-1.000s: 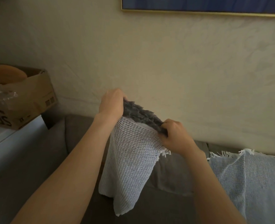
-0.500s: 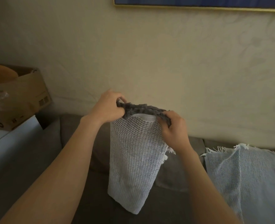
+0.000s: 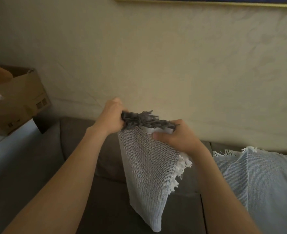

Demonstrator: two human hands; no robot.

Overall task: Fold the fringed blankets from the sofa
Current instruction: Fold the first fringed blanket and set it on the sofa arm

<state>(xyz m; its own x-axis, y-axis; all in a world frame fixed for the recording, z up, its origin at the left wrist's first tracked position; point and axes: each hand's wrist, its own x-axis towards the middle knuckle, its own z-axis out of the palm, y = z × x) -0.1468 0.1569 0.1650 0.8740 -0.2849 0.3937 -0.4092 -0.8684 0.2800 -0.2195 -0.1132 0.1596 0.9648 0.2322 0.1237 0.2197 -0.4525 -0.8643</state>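
Observation:
A grey-white knitted blanket [image 3: 146, 169], folded into a narrow strip, hangs in the air above the brown sofa [image 3: 95, 156]. Dark grey fringe [image 3: 144, 119] runs along its top edge and white fringe [image 3: 181, 168] shows on its right side. My left hand [image 3: 111, 116] grips the top left corner. My right hand [image 3: 176, 137] grips the top right corner, thumb pressed on the front of the cloth. A second, pale blue blanket [image 3: 260, 181] with white fringe lies spread over the sofa at the right.
A cardboard box [image 3: 16, 98] stands on a white surface [image 3: 2, 142] at the left, beside the sofa arm. A beige wall [image 3: 156, 56] rises behind the sofa, with the lower edge of a framed picture [image 3: 206, 1] at the top.
Both hands have shifted right and lower with the blanket. The hanging strip has turned, so its white side fringe now shows below my right hand.

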